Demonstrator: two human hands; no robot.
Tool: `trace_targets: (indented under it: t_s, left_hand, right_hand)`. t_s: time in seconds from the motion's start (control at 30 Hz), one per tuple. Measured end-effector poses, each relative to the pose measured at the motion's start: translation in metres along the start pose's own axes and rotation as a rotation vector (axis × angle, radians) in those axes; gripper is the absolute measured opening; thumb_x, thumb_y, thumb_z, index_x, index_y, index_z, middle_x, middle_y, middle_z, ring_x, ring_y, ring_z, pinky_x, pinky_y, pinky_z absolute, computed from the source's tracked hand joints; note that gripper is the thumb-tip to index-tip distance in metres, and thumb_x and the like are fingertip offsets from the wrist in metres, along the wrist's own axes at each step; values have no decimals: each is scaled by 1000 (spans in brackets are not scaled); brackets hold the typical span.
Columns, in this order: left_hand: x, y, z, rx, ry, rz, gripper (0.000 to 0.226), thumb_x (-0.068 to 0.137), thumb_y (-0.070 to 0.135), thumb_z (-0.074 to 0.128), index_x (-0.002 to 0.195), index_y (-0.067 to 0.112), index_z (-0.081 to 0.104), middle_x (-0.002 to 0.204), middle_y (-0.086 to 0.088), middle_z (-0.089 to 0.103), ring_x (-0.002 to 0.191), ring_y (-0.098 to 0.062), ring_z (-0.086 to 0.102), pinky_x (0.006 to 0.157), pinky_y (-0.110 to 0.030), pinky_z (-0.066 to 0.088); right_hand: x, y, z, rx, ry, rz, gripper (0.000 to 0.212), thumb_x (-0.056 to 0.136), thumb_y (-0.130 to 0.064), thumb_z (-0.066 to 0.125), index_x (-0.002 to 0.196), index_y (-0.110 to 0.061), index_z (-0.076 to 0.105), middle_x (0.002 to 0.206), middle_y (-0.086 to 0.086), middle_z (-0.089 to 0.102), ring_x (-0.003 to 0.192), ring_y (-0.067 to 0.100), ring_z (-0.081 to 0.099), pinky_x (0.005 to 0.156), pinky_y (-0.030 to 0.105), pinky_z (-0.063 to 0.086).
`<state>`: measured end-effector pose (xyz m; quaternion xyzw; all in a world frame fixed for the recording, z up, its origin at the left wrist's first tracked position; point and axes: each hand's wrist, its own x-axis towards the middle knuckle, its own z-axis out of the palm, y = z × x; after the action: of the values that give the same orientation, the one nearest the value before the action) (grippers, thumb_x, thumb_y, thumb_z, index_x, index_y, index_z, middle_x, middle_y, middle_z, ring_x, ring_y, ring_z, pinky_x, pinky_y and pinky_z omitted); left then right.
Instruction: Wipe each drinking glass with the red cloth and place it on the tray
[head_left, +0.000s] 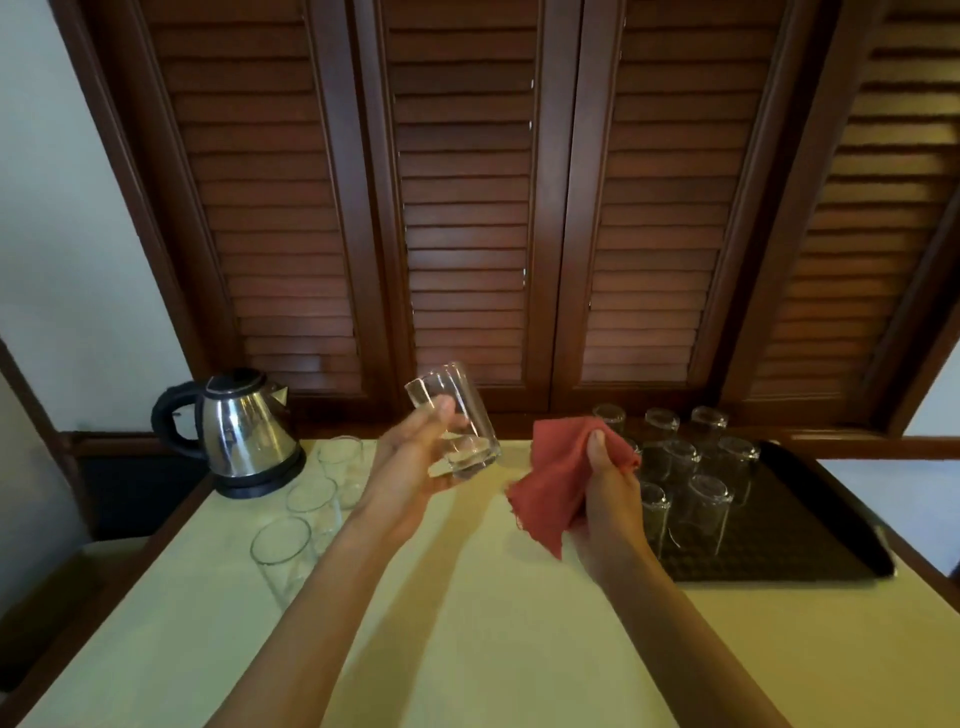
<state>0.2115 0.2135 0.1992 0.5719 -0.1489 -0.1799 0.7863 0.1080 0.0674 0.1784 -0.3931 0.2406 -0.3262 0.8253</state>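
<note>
Fingers (441, 410) of the left hand (415, 457) grasp a tilted drinking glass (454, 421) above the worktop (467, 597); the right hand (608, 483) clutches the red cloth (558, 478) just beside it. Upturned glasses (696, 467) stand on the dark tray (795, 535) at right. More glasses (311, 499) wait left, near a kettle (244, 431).

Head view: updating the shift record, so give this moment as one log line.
left hand: holds glass | right hand: holds red cloth | tray: upturned glasses | cloth off glass
</note>
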Motion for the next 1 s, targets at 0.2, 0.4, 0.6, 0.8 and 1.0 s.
trace_targets:
  t_s: [0.2,0.4,0.6,0.8,1.0]
  left_hand:
    - [-37,22,50,-66,-138,-32,58,86,58,54,127,21,68,110,-1,76,86,-17,73,73,-36,54]
    - [-48,27,55,-156,-125,4,65,89,62,54,135,17,66,127,-16,73,119,-30,70,100,-47,55]
    - [-56,24,57,-126,-145,56,60,95,62,43,123,21,76,123,-14,75,119,-27,70,98,-43,53]
    - [-62,21,57,-91,-136,78,60,93,64,43,115,20,79,110,-9,78,105,-22,71,90,-38,52]
    - [-53,42,43,-152,-55,151,58,90,65,46,125,27,72,121,-11,75,113,-26,73,91,-41,57]
  right_hand:
    - [-38,-33,40,-223,-235,-484,37,102,-43,50,134,-27,57,116,-3,71,108,20,67,87,31,56]
    - [-65,10,18,-754,-568,-989,56,105,-47,37,158,-40,19,167,-21,8,155,7,6,126,32,14]
    - [-64,-13,25,-751,-596,-884,57,106,-38,40,157,-39,13,167,-23,2,155,4,4,125,30,16]
    - [-51,-22,33,-548,-521,-632,58,104,-39,42,157,-38,19,161,-33,15,148,-9,19,123,40,28]
    - [-85,12,18,-584,-711,-735,57,104,-31,42,156,-34,18,165,-28,7,151,-7,10,120,15,18]
